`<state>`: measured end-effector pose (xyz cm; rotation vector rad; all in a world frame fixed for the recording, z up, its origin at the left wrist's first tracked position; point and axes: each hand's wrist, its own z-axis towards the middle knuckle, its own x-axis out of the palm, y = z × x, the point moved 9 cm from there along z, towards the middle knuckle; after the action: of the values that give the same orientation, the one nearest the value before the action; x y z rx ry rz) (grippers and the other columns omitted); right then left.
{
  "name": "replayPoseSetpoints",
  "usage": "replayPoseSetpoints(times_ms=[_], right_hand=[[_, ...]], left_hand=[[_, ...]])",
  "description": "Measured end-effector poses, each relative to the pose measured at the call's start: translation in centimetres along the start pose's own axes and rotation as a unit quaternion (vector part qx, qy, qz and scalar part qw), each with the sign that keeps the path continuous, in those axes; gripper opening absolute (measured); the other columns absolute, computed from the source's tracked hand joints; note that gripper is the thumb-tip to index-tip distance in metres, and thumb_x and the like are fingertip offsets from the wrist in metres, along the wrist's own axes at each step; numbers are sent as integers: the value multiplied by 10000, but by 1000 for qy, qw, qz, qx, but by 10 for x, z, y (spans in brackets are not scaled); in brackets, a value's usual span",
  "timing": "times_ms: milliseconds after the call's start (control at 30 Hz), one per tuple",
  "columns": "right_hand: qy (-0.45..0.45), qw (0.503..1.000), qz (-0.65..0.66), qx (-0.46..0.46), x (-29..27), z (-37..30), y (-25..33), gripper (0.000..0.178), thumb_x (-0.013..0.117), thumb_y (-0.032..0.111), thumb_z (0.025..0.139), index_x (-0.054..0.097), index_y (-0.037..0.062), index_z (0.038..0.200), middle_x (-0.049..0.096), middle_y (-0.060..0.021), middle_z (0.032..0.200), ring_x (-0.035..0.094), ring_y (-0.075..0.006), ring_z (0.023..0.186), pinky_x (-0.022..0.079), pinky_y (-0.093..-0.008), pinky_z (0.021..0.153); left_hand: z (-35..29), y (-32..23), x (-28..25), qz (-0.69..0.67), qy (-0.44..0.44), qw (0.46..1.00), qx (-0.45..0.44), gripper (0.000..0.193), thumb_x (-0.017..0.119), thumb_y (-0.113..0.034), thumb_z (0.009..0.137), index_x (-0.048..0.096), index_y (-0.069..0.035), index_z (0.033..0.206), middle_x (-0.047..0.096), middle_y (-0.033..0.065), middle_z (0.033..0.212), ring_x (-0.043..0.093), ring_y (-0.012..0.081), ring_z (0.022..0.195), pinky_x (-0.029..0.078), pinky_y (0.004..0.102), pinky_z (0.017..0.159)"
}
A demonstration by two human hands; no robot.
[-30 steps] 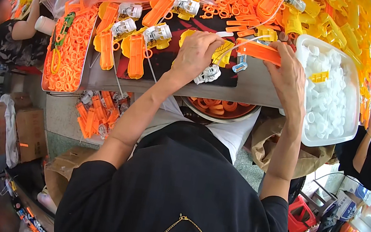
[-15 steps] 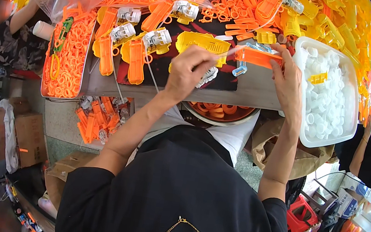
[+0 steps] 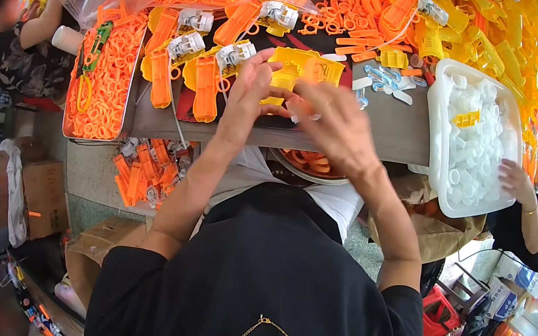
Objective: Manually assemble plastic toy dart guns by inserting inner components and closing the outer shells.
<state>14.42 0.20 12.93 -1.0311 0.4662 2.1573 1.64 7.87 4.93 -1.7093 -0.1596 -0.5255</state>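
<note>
In front of me on the table lies a yellow plastic half-shell [image 3: 313,68], partly covered by my hands. My left hand [image 3: 246,101] is at the shell's left side, its fingers apart and slightly bent. From the right, my right hand [image 3: 337,126] reaches over the shell's near edge, smeared by motion. A small whitish part [image 3: 298,111] shows between the hands; whether either holds it is unclear. To the left lie several yellow shells with orange pieces [image 3: 206,91] and white mechanical units [image 3: 234,55].
An orange-filled tray [image 3: 124,124] with green-handled snippers [image 3: 97,42] stands left. At right, another person's hand [image 3: 516,182] is at a white tub [image 3: 444,196] of white caps. Clear-blue parts [image 3: 388,80] lie beyond; a metal bowl [image 3: 323,178] sits under the table edge.
My right hand has come left and toward me; the orange piece it held is no longer visible. My left hand has shifted slightly left and opened. Another person's hand has moved to the tub.
</note>
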Motion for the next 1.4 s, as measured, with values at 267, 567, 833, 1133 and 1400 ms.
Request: replayPoseSetpoints(times_ms=[267, 567, 833, 1133, 1400], right_hand=[[-88, 960, 81, 252, 15, -53, 2, 343, 713, 171, 885, 684, 82, 1215, 612, -96, 1197, 570, -285, 1105, 468, -426, 885], [-40, 878, -32, 476, 40, -70, -30, 364, 795, 367, 854, 699, 64, 1030, 608, -50, 990, 557, -244, 995, 373, -388, 867], [-81, 848, 101, 513, 38, -45, -50, 401, 813, 303, 830, 574, 12, 968, 658, -98, 754, 619, -238, 667, 477, -388, 738], [7, 914, 0, 405, 25, -33, -106, 260, 732, 262, 902, 695, 97, 1099, 649, -68, 1106, 598, -249, 1049, 401, -435, 918], [43, 952, 81, 294, 62, -12, -94, 193, 648, 212, 953, 771, 149, 1088, 570, -35, 1215, 481, -247, 1193, 303, -444, 1030]], left_hand=[[0, -10, -3, 396, 21, 895, 204, 519, 680, -46, 900, 556, -49, 1404, 508, 172, 1340, 587, 265, 1133, 530, 350, 914], [-22, 2, 22, 669, -40, 672, 315, 403, 674, -49, 842, 683, -72, 1244, 545, 128, 1333, 511, 331, 1236, 437, 456, 1015], [-15, 5, 12, 614, -3, 720, 323, 336, 665, -91, 886, 688, -41, 1217, 585, 138, 1324, 527, 358, 1240, 434, 471, 1048], [-9, 9, -3, 544, -29, 777, 315, 313, 759, -126, 822, 744, -68, 1129, 634, 124, 1301, 569, 345, 1175, 460, 433, 1027], [-4, 9, 17, 571, -40, 752, 328, 305, 756, -86, 816, 757, -81, 1121, 662, 96, 1290, 600, 305, 1081, 482, 405, 920]])
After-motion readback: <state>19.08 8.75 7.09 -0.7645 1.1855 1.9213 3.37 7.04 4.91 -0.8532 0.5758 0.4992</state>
